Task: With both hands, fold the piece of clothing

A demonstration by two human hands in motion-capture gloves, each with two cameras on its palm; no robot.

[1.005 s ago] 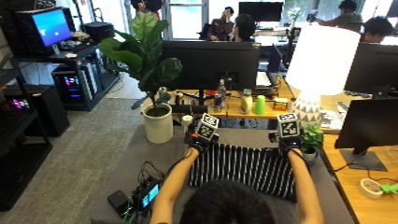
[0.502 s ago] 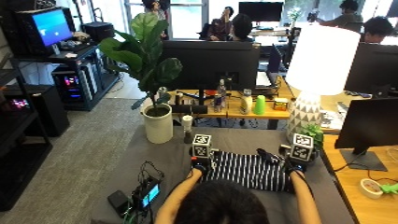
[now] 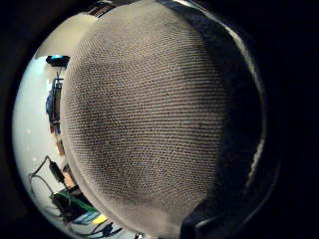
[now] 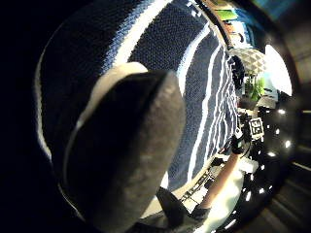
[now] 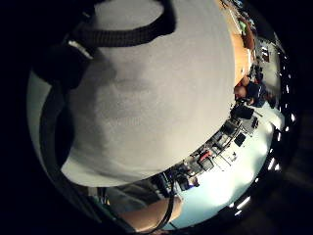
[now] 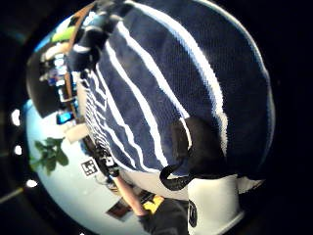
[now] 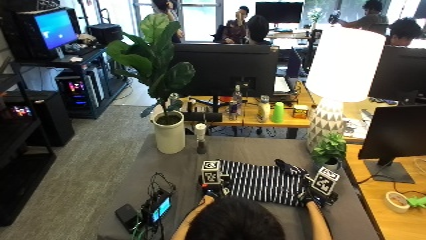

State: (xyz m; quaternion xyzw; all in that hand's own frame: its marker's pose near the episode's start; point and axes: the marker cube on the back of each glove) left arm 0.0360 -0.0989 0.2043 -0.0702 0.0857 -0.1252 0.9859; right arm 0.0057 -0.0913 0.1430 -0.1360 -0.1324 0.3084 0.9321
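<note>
Mid-fold: both the left hand [image 7: 213, 187] and right hand [image 7: 313, 196] pinch the shirt [image 7: 263, 182]; next, lay its edge flat and release.

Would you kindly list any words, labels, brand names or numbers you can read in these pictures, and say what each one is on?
No text can be read anywhere in these pictures.
Striped garment: stripes only, no label or print shows.
Blue monitor: lit, but its contents are too blurred to read.
Small device on the table: screen glows, nothing legible.
Bottles on the far desk: any labels are too small to read.
</note>
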